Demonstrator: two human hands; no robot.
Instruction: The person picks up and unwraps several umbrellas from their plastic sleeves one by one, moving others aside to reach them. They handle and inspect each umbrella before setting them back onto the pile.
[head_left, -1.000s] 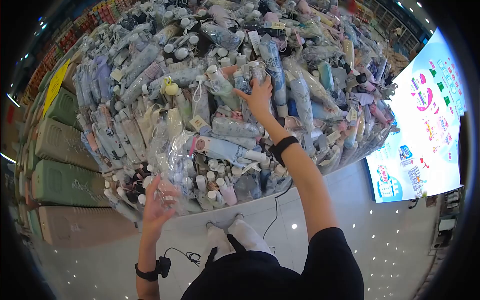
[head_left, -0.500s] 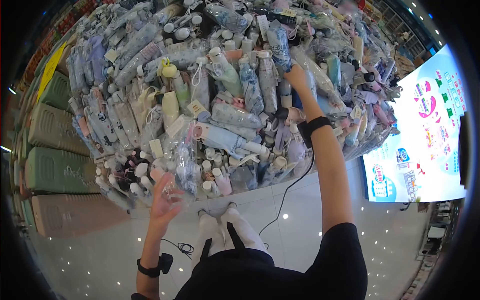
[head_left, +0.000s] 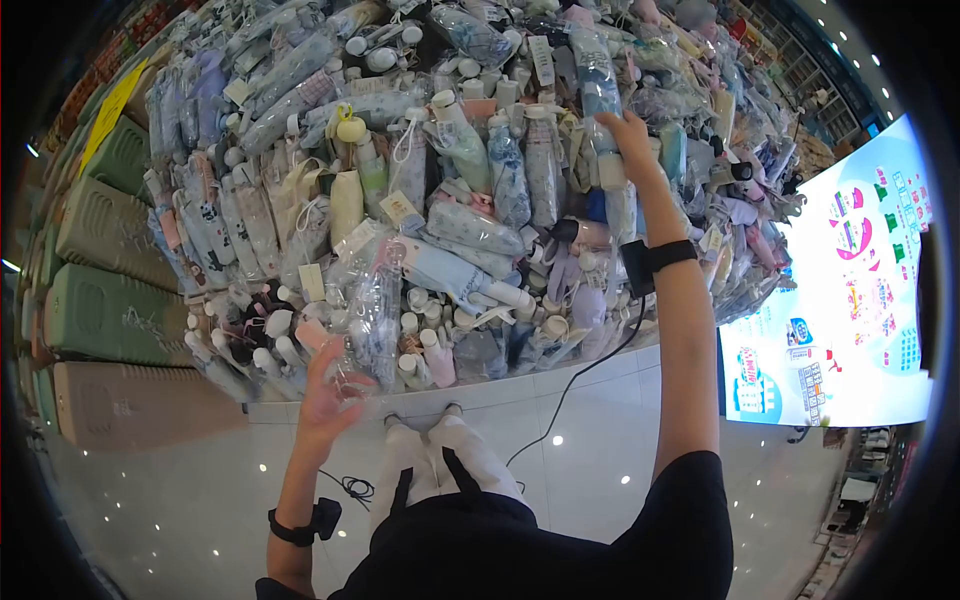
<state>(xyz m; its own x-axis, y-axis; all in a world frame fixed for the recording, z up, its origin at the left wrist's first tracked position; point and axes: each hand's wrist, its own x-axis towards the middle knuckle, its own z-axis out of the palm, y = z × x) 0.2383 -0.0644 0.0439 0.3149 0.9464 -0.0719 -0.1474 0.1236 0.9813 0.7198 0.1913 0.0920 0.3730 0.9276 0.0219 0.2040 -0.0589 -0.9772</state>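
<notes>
My right hand is at the back right of a large pile of plastic-wrapped folding umbrellas. Its fingers close on a blue-and-white wrapped umbrella, whose pale cylindrical end points toward me. My left hand is low at the pile's front edge, fingers curved around crinkled clear plastic; what is inside the plastic is hard to make out. Just beyond it lie a clear-wrapped umbrella and a light blue one with a white end.
Green and beige ribbed plastic cases line the left side. A bright printed display panel stands at the right. A black cable runs from my right wristband to the tiled floor.
My right hand has shifted slightly right, and the blue-and-white umbrella has turned more upright with its pale end now showing. My left hand keeps about the same place by the front edge.
</notes>
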